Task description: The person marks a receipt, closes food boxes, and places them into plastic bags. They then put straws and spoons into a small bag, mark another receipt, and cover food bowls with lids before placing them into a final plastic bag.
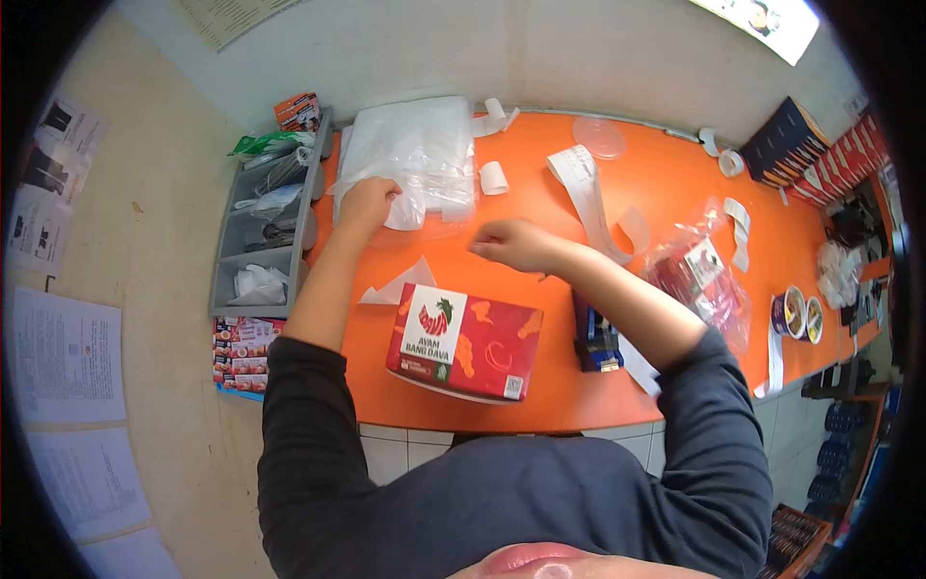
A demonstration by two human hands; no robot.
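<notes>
Glossy clear plastic bags [415, 154]

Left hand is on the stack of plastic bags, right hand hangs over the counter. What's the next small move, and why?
Probably peel one bag off the stack of plastic bags. The left hand already rests on its near edge, while the right hand is closed, hovering over the orange counter, and the red box sits unbagged in front.

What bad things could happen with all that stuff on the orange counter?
The left hand is pulling at the pile of plastic bags, so several thin bags might slide off together. The red box sits near the counter's front edge, so an elbow might knock it off. The long paper strip lies loose near the right hand and might get swept aside or crumpled.
</notes>
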